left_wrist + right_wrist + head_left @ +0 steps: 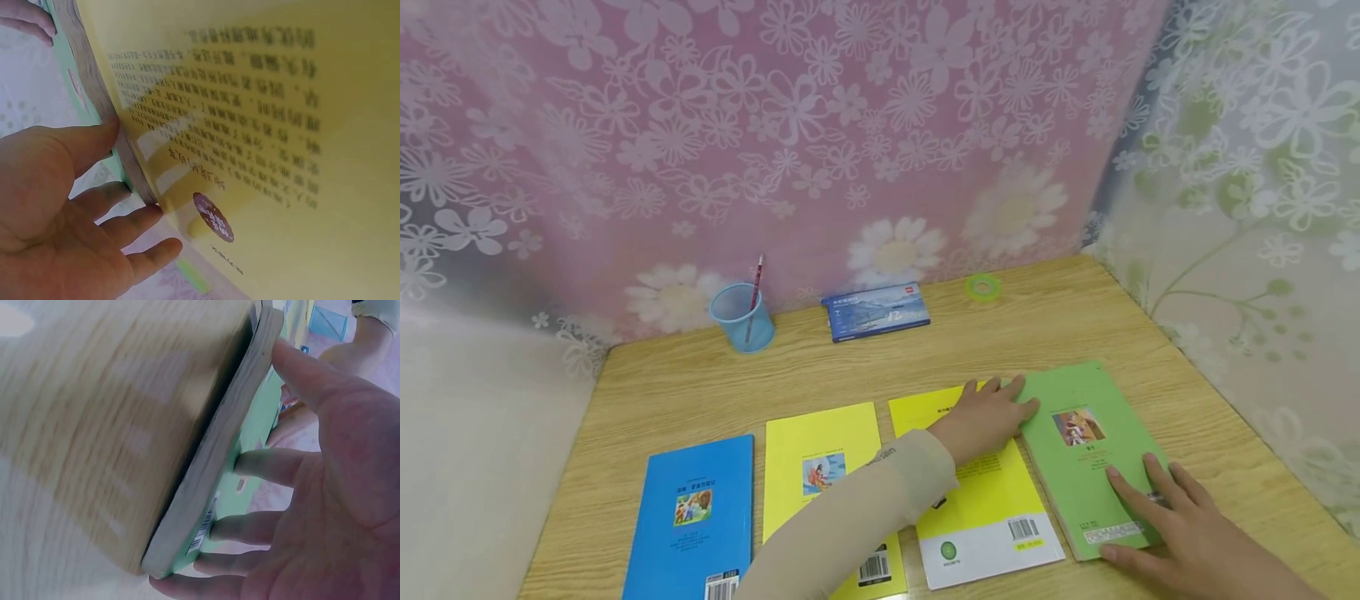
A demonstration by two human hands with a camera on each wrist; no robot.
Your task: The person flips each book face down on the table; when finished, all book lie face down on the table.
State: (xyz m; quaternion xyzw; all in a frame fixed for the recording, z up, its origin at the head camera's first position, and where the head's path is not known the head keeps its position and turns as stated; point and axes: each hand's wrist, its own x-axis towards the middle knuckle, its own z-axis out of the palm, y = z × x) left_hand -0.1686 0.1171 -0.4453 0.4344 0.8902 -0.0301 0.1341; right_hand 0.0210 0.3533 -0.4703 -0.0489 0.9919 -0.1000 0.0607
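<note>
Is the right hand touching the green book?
Touching. In the head view the right hand lies flat on the green book's lower cover; the right wrist view shows its fingers pressed on the cover.

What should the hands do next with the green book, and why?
Probably slide the green book left beside the yellow book. Both hands, left hand and right hand, rest flat on it, and it lies tilted, out of line with the row.

Four thin paperback books are lying in a row: one blue, two yellow, one green. One blue mesh pen cup is holding one red pencil; one blue flat box and one green tape roll are sitting behind.
</note>
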